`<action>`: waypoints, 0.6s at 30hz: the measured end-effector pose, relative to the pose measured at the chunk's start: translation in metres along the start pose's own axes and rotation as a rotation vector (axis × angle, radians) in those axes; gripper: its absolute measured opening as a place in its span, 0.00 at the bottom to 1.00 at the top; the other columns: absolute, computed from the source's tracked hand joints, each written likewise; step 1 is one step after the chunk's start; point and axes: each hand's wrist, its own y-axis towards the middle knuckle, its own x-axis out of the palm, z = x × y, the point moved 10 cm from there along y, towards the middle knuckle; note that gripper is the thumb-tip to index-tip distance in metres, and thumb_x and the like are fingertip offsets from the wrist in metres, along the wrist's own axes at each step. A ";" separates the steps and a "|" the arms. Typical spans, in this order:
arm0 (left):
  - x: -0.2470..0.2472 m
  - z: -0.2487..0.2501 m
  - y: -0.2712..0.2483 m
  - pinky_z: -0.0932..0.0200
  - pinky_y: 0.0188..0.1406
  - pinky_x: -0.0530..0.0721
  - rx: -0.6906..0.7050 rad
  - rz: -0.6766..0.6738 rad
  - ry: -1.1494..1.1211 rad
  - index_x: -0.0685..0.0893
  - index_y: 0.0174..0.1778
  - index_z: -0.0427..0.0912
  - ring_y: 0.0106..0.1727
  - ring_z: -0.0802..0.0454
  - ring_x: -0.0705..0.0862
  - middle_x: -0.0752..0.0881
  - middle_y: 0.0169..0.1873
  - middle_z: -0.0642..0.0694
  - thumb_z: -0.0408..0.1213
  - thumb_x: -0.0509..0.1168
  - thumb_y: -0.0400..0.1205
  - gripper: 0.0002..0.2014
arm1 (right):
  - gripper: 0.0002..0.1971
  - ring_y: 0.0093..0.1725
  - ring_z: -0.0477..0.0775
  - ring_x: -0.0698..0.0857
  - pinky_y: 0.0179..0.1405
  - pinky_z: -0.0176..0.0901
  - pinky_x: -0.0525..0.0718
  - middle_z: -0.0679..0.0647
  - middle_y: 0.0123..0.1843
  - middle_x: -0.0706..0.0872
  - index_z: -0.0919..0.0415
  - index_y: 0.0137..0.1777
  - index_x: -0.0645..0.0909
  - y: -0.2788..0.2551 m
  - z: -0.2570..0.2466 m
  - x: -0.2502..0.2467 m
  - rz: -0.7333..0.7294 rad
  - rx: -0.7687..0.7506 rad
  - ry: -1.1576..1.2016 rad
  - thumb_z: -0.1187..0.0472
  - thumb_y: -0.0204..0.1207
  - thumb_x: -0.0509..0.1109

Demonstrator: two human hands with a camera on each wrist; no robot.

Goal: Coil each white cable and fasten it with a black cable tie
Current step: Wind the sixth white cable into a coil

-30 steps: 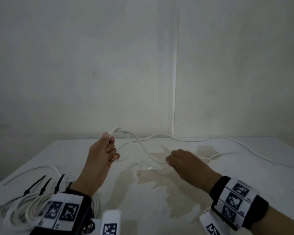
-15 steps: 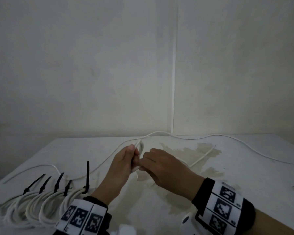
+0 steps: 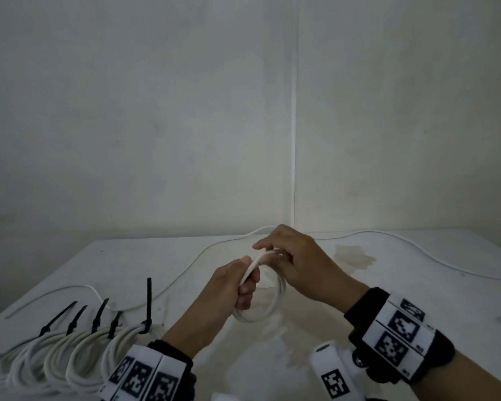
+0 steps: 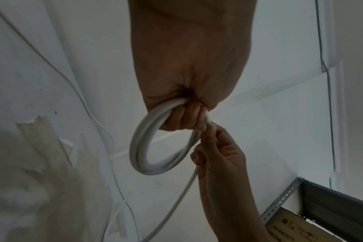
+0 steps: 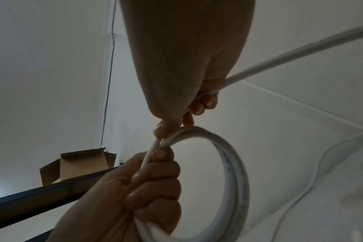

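My left hand [image 3: 234, 287] is clenched round a small round coil of smooth white cable [image 3: 268, 305], held up above the stained white surface [image 3: 301, 357]; the loops hang below my fist, several turns stacked together. My right hand [image 3: 298, 261] pinches the free run of the same cable between thumb and fingertips [image 5: 161, 131], right at the top of the coil, just beside my left thumb. From there the loose length trails away behind my right hand and lies across the far part of the surface toward the right edge.

At the near left lie the finished white cable bundles [image 3: 70, 354], side by side, each cinched with a black plastic cable tie [image 3: 148, 305] whose tail sticks up.

In the right wrist view an open brown cardboard box [image 5: 79, 163] sits on a dark shelf rail; I cannot make out whether anything is inside it.
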 end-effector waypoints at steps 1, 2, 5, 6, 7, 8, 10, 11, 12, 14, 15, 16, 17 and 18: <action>0.000 0.000 0.000 0.69 0.19 0.64 -0.003 0.002 0.000 0.75 0.31 0.39 0.18 0.60 0.63 0.66 0.17 0.54 0.39 0.48 0.87 0.20 | 0.12 0.43 0.26 0.78 0.44 0.20 0.72 0.39 0.42 0.78 0.61 0.55 0.86 0.000 0.004 0.004 -0.036 0.047 0.020 0.57 0.77 0.68; -0.001 -0.001 0.000 0.69 0.19 0.64 -0.007 0.007 0.000 0.75 0.31 0.39 0.18 0.60 0.62 0.66 0.17 0.54 0.39 0.48 0.87 0.20 | 0.10 0.42 0.27 0.79 0.43 0.21 0.73 0.38 0.41 0.80 0.60 0.54 0.86 -0.001 0.008 0.007 -0.074 0.093 0.047 0.58 0.78 0.67; -0.001 -0.003 -0.002 0.68 0.19 0.63 -0.030 0.021 -0.004 0.75 0.32 0.38 0.18 0.59 0.62 0.65 0.17 0.53 0.39 0.49 0.87 0.19 | 0.09 0.30 0.38 0.78 0.33 0.28 0.74 0.42 0.32 0.83 0.59 0.44 0.86 -0.004 0.014 0.018 -0.170 0.209 0.146 0.59 0.80 0.65; -0.001 -0.002 -0.003 0.68 0.19 0.63 -0.024 0.020 -0.007 0.76 0.32 0.38 0.18 0.60 0.62 0.65 0.17 0.54 0.40 0.48 0.87 0.20 | 0.09 0.27 0.38 0.76 0.30 0.28 0.72 0.43 0.29 0.82 0.59 0.42 0.85 -0.004 0.014 0.018 -0.181 0.227 0.158 0.60 0.80 0.64; -0.001 0.000 -0.003 0.69 0.19 0.64 -0.013 0.017 -0.008 0.76 0.32 0.38 0.18 0.60 0.62 0.65 0.17 0.54 0.40 0.48 0.87 0.21 | 0.10 0.25 0.38 0.74 0.29 0.27 0.70 0.44 0.28 0.80 0.58 0.41 0.84 -0.003 0.013 0.017 -0.187 0.232 0.162 0.60 0.80 0.64; 0.000 0.003 -0.004 0.69 0.19 0.64 0.002 0.016 0.002 0.76 0.32 0.38 0.18 0.60 0.62 0.65 0.17 0.55 0.41 0.47 0.87 0.21 | 0.10 0.25 0.38 0.73 0.28 0.26 0.69 0.44 0.28 0.79 0.57 0.40 0.83 -0.003 0.011 0.017 -0.190 0.230 0.157 0.60 0.81 0.63; 0.000 0.009 -0.005 0.70 0.20 0.65 0.041 0.009 0.077 0.76 0.32 0.40 0.20 0.60 0.62 0.66 0.17 0.56 0.41 0.48 0.87 0.20 | 0.11 0.25 0.38 0.73 0.29 0.28 0.70 0.44 0.28 0.79 0.54 0.37 0.81 -0.002 0.009 0.015 -0.193 0.230 0.152 0.60 0.80 0.63; 0.001 0.011 -0.006 0.70 0.21 0.65 0.060 0.006 0.123 0.75 0.32 0.40 0.21 0.60 0.63 0.66 0.17 0.56 0.41 0.49 0.86 0.19 | 0.12 0.25 0.38 0.73 0.29 0.29 0.71 0.44 0.28 0.79 0.52 0.36 0.80 -0.002 0.008 0.013 -0.194 0.235 0.154 0.59 0.80 0.63; 0.001 0.013 -0.006 0.70 0.21 0.65 0.071 0.007 0.152 0.74 0.31 0.41 0.21 0.60 0.63 0.66 0.17 0.57 0.41 0.50 0.86 0.18 | 0.12 0.25 0.38 0.73 0.29 0.30 0.71 0.44 0.28 0.80 0.52 0.35 0.80 -0.001 0.008 0.012 -0.195 0.242 0.155 0.59 0.80 0.63; 0.001 0.012 -0.007 0.70 0.22 0.65 0.070 0.018 0.161 0.72 0.31 0.41 0.20 0.61 0.62 0.65 0.17 0.57 0.40 0.51 0.86 0.18 | 0.12 0.26 0.39 0.73 0.30 0.31 0.72 0.44 0.28 0.81 0.53 0.34 0.81 -0.002 0.008 0.011 -0.196 0.260 0.160 0.59 0.80 0.63; 0.001 0.012 -0.008 0.70 0.21 0.65 0.070 0.025 0.148 0.72 0.30 0.41 0.20 0.61 0.62 0.65 0.17 0.57 0.40 0.51 0.86 0.18 | 0.12 0.27 0.42 0.74 0.30 0.32 0.72 0.45 0.28 0.81 0.55 0.35 0.82 -0.002 0.009 0.011 -0.193 0.264 0.170 0.58 0.80 0.64; 0.000 0.012 -0.008 0.70 0.21 0.65 0.069 0.033 0.129 0.72 0.30 0.41 0.20 0.61 0.62 0.65 0.17 0.57 0.40 0.51 0.86 0.18 | 0.12 0.28 0.44 0.74 0.31 0.34 0.72 0.45 0.28 0.82 0.58 0.36 0.83 -0.002 0.009 0.011 -0.188 0.261 0.183 0.58 0.80 0.64; -0.001 0.011 -0.007 0.70 0.20 0.64 0.067 0.045 0.106 0.72 0.30 0.41 0.19 0.61 0.62 0.65 0.17 0.57 0.40 0.52 0.86 0.18 | 0.13 0.29 0.46 0.74 0.32 0.35 0.72 0.46 0.29 0.82 0.60 0.37 0.84 -0.002 0.008 0.012 -0.183 0.253 0.194 0.58 0.80 0.63; -0.003 0.010 -0.006 0.70 0.19 0.63 0.062 0.062 0.076 0.72 0.30 0.40 0.19 0.60 0.61 0.65 0.17 0.56 0.39 0.52 0.86 0.18 | 0.14 0.29 0.46 0.73 0.32 0.35 0.71 0.48 0.29 0.82 0.62 0.38 0.84 -0.002 0.008 0.011 -0.172 0.242 0.206 0.58 0.81 0.63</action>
